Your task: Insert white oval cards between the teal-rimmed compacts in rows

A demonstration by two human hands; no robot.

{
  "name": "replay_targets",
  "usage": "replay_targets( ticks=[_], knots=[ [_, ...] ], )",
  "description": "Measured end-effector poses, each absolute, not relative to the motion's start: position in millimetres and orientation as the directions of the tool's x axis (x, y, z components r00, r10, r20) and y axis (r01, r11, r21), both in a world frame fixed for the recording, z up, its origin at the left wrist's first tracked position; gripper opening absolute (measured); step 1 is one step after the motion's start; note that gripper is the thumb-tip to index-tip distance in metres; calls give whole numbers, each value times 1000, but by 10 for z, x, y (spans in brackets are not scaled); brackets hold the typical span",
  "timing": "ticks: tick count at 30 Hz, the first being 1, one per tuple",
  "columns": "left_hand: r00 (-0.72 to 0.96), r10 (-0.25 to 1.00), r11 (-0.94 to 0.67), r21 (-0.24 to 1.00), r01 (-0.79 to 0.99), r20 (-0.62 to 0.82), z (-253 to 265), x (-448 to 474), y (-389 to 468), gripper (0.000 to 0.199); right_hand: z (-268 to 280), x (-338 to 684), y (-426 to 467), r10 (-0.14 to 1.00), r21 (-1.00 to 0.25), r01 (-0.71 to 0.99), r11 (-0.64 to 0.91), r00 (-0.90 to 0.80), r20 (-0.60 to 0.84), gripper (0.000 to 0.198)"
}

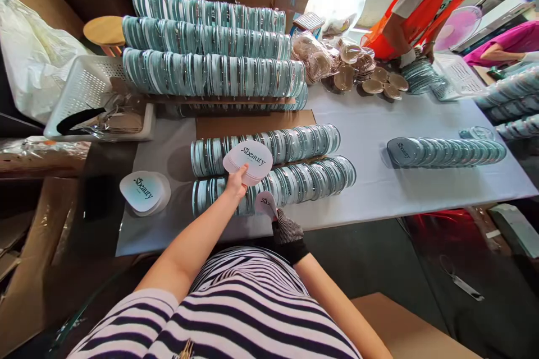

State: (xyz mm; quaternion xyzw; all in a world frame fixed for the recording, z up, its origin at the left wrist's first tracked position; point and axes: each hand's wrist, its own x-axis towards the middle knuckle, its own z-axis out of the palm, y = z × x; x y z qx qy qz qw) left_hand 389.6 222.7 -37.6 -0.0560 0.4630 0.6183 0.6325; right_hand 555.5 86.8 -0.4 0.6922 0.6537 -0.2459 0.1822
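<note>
A stack of rounded white cards (252, 151) printed "beauty" is pinched in my bare left hand (238, 180), thumb on top, above two rows of clear round cases. My right hand (288, 229), in a striped glove, grips a single rounded card (265, 203) by its edge, just in front of the near row of cases (311, 180). Directly behind lies the second row of cases (303, 145), partly covered by the held stack. More printed cards (143, 193) lie in a pile on the table to the left.
Long rows of cases (214, 74) are piled at the back, beside a white basket (99, 61). Another row (446, 152) lies on the right of the white table (370, 196). A person in an orange vest (421, 5) handles discs at the far side, near wrapped brown pieces (315, 59).
</note>
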Motion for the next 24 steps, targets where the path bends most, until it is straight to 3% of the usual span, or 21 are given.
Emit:
replay_targets(
  ticks=[5, 10, 17, 24],
  knots=[
    [-177, 704, 252, 474, -844, -688, -365, 3872, 2266, 36, 193, 5620, 836, 784, -52, 998, -41, 0, -620, 43],
    [-171, 721, 236, 470, -850, -671, -419, 3885, 2254, 38, -62, 5388, 942, 789, -156, 988, 7, -102, -606, 40],
    [-186, 731, 218, 483, -848, -656, -442, 3882, 2231, 35, -331, 5283, 1122, 830, -168, 982, -85, -24, -558, 34],
    [-144, 744, 244, 467, -850, -652, -449, 3881, 2207, 32, -552, 5325, 1143, 844, -172, 982, -78, -27, -536, 33]
  ],
)
